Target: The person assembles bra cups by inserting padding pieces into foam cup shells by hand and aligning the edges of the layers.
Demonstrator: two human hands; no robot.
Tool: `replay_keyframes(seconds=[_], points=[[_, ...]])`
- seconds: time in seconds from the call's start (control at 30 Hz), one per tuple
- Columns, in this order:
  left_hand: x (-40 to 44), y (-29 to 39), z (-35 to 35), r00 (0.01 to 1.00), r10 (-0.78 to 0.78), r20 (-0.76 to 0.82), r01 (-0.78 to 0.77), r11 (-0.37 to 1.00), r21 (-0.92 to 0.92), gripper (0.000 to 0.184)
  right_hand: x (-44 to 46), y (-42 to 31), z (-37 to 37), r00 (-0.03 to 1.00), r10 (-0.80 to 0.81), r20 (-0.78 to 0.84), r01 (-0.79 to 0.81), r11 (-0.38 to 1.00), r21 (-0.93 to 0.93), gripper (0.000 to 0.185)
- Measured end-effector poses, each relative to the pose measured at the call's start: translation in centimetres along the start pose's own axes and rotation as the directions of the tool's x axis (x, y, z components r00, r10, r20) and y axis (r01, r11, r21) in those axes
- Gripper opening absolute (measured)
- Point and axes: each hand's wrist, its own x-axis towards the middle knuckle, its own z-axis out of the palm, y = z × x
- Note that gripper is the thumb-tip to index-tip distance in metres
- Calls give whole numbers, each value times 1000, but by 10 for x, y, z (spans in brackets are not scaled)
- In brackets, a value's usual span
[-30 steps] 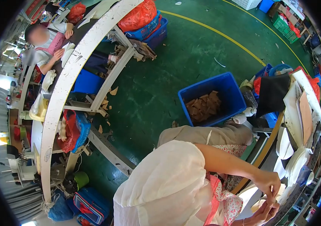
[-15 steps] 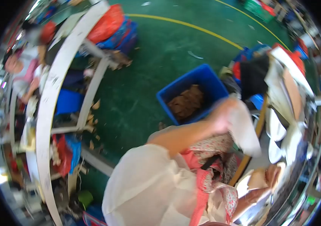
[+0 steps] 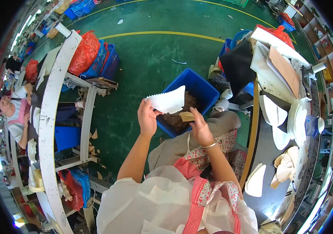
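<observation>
In the head view, my left hand (image 3: 147, 117) pinches a white sheet piece (image 3: 167, 100) with zigzag-cut edges, held up over the near left part of a blue bin (image 3: 201, 82). My right hand (image 3: 202, 130), a bracelet at its wrist, is at the bin's near right side. A small tan piece (image 3: 186, 116) shows between its thumb and index finger; how firmly it is gripped is hard to see. Brown scraps (image 3: 174, 121) lie in the bin below both hands.
To my right, a dark-topped bench (image 3: 264, 156) carries white pieces (image 3: 255, 181), tan pieces (image 3: 285, 165) and boards (image 3: 283, 74). A white-edged bench (image 3: 51, 113) stands at left, a seated person (image 3: 18, 109) beyond it. Red bags (image 3: 84, 52) sit by its far end.
My left hand has swung from the right bench side to the left with the white piece. My right hand has come from the bench to the bin, and the view has turned slightly.
</observation>
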Motion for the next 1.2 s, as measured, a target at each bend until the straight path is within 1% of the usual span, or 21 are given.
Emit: replay_keyframes(seconds=[0.07,0.17,0.2,0.23,0.27,0.3,0.37,0.43,0.47,0.5,0.53,0.57,0.6,0.67,0.7,0.77,0.83,0.93,1.0,1.1,1.2], points=[[-6,0,5,998,10,55,-15,996,92,21,4,-25,-8,1000,-11,-24,8,991,-130,62],[-29,-8,29,988,-2,153,-47,947,319,23,1,-68,-50,968,-29,-248,36,999,22,65],[-42,-14,44,979,5,204,-87,915,395,24,-6,-74,-63,955,-64,-288,49,997,-57,65],[-51,-17,59,907,109,406,-322,801,505,25,-9,-89,-82,962,-76,-263,40,989,-139,61],[-64,-38,69,809,139,570,-440,787,433,27,-15,-99,-97,979,-37,-200,-1,982,-189,53],[-77,-26,90,771,-136,622,-157,906,393,34,-27,-102,-106,963,-23,-269,-18,989,-149,45],[-88,-5,132,493,-351,796,192,936,294,50,-54,-104,-137,914,48,-404,-92,992,-89,34],[-93,-5,158,173,-214,961,362,922,140,68,-84,-112,-172,870,132,-475,-199,976,-93,27],[-94,-6,167,164,-269,949,88,962,257,62,-107,-107,-177,844,162,-511,-220,974,-55,23],[-107,-17,162,313,-399,862,-100,888,448,55,-122,-112,-185,813,238,-532,-288,957,-12,21],[-112,-20,170,432,-420,798,-225,806,547,48,-137,-120,-188,777,304,-551,-334,941,50,18],[-116,-35,170,461,-441,770,-241,773,587,35,-158,-122,-184,697,378,-609,-344,922,179,16],[-123,-46,175,380,-600,704,35,770,637,31,-175,-123,-180,624,437,-648,-313,899,305,14],[-137,-58,176,124,-847,516,525,497,691,23,-197,-136,-185,534,525,-662,-358,850,386,12],[-147,-65,174,97,-863,496,675,423,604,18,-209,-140,-187,494,562,-663,-407,824,395,12],[-154,-70,198,199,-779,594,422,616,666,18,-220,-144,-192,390,614,-687,-452,777,437,12],[-161,-82,232,253,-611,750,102,788,607,15,-227,-147,-202,170,669,-723,-642,632,434,11],[-162,-106,280,205,-529,824,-175,808,562,13,-243,-129,-217,40,557,-830,-783,534,321,15],[-168,-117,296,155,-597,787,-47,791,610,14,-256,-119,-220,18,579,-815,-808,488,329,15],[-168,-134,288,121,-601,790,-247,753,610,18,-262,-112,-217,14,608,-794,-825,455,335,15],[-172,-131,285,179,-617,767,-245,727,642,21,-257,-113,-218,95,579,-810,-831,494,255,16]])
